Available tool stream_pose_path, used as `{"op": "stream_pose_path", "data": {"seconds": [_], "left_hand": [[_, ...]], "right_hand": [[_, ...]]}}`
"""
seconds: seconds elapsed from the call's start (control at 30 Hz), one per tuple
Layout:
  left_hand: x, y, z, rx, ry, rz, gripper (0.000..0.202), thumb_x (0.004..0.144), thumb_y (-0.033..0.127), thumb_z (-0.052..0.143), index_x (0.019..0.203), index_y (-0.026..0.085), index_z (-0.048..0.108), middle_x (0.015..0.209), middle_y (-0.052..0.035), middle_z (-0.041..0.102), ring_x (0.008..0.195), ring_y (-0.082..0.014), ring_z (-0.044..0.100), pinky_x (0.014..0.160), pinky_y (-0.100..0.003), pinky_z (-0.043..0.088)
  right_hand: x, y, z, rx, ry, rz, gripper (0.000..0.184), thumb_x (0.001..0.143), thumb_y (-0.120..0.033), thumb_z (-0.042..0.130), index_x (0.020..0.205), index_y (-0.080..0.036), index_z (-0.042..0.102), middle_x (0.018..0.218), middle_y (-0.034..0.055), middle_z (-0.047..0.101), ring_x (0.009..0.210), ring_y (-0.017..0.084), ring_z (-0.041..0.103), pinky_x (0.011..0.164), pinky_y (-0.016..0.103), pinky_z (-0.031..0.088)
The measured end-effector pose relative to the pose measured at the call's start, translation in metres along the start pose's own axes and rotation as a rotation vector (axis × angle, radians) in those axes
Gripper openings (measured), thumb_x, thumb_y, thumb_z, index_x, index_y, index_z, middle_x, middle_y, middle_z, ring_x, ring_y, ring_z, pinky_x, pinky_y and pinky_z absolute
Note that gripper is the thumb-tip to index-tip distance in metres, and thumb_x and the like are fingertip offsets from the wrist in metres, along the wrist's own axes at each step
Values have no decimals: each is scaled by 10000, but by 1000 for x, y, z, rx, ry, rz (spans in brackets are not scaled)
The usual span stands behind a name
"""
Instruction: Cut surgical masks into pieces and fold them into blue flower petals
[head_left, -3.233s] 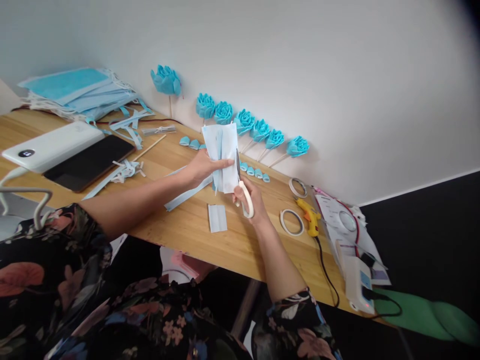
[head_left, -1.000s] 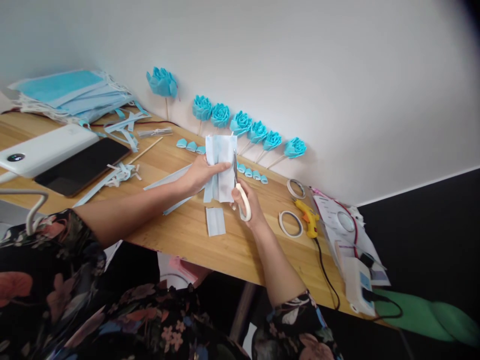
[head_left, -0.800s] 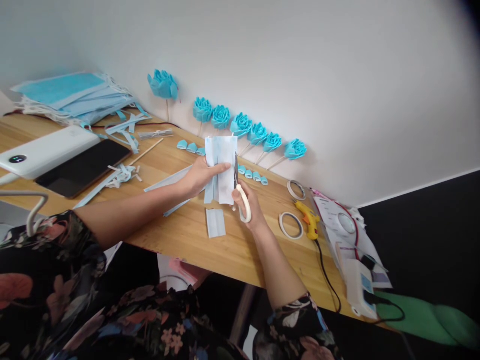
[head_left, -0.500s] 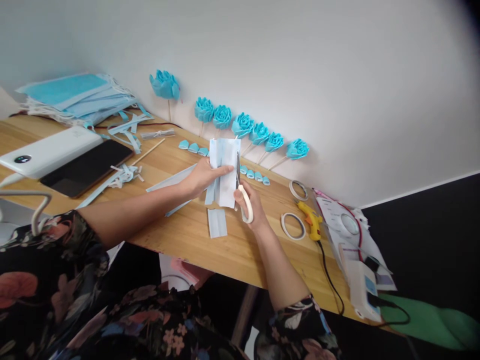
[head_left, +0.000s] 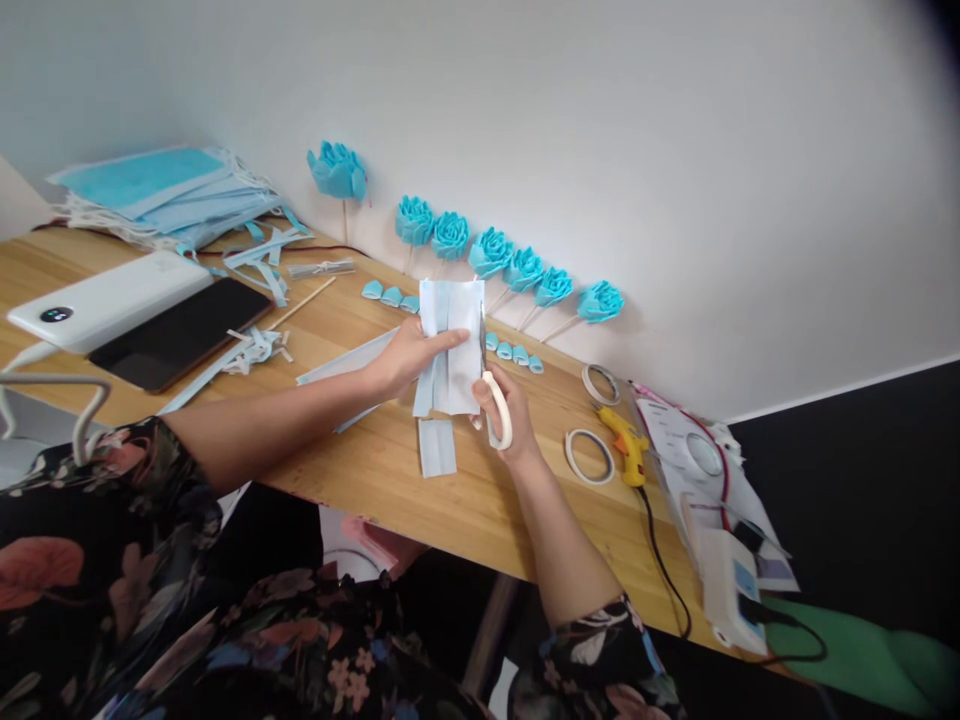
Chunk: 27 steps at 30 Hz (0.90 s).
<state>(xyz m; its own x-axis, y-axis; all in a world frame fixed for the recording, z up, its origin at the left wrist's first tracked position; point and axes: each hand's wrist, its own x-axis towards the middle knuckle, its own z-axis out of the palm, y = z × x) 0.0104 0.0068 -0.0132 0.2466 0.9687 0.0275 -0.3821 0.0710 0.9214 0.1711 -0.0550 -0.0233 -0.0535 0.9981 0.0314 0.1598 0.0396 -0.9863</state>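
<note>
Holding the pale cloth [head_left: 460, 320] up over the tabletop [head_left: 480, 540] with the left hand [head_left: 409, 357], laying the thumb straight across the front and tucking the fingers out of sight behind. Gripping the scissors [head_left: 499, 412] in the right hand [head_left: 516, 415], thumb and fingers around the white handles, blades pointing away along the cloth's right edge; impossible to tell how wide apart. Slanting inward with both bare forearms, crossing the loose strips [head_left: 346, 358] with the left one. Blocking part of the petal row [head_left: 520, 354] with the cloth. Just below that, on the wood, see a small square [head_left: 437, 448]. At the wall, seven blue roses [head_left: 491, 253] on sticks. Off right, two tape rolls [head_left: 592, 482] and a yellow glue gun [head_left: 630, 445]; off left, a phone [head_left: 180, 333], a power bank [head_left: 112, 300] and a mask pile [head_left: 165, 195].
</note>
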Motion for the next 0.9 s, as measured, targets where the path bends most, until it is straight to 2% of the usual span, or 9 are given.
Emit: {"op": "stream_pose_path", "data": {"seconds": [0.17,0.33,0.73,0.9], "left_hand": [[-1,0,0,-5,-6,2,341,723,371,790,900,104,673,860,-105,707,771,-224,662,749,-371,541],[0,-1,0,-10,-2,10,348,716,370,802,897,100,677,846,-100,713,756,-223,669,749,-373,548],[-2,4,0,-22,-42,-10,344,728,391,810,877,108,684,866,-113,726,755,-219,678,736,-368,565],[5,5,-4,-5,-19,51,363,723,440,811,849,125,681,836,-94,715,730,-209,666,697,-339,543]], "right_hand": [[0,-2,1,-4,9,13,593,709,-700,708,1051,-216,677,736,-15,540,519,89,442,395,234,422],[1,-1,1,-8,20,25,618,700,-718,705,1067,-221,676,692,-37,513,469,73,413,368,227,398],[2,0,2,11,71,45,481,670,-635,782,818,-204,627,587,-62,502,426,59,418,370,205,378],[2,-1,3,3,20,34,505,679,-668,757,831,-202,632,513,-69,484,402,72,430,377,209,316]]}}
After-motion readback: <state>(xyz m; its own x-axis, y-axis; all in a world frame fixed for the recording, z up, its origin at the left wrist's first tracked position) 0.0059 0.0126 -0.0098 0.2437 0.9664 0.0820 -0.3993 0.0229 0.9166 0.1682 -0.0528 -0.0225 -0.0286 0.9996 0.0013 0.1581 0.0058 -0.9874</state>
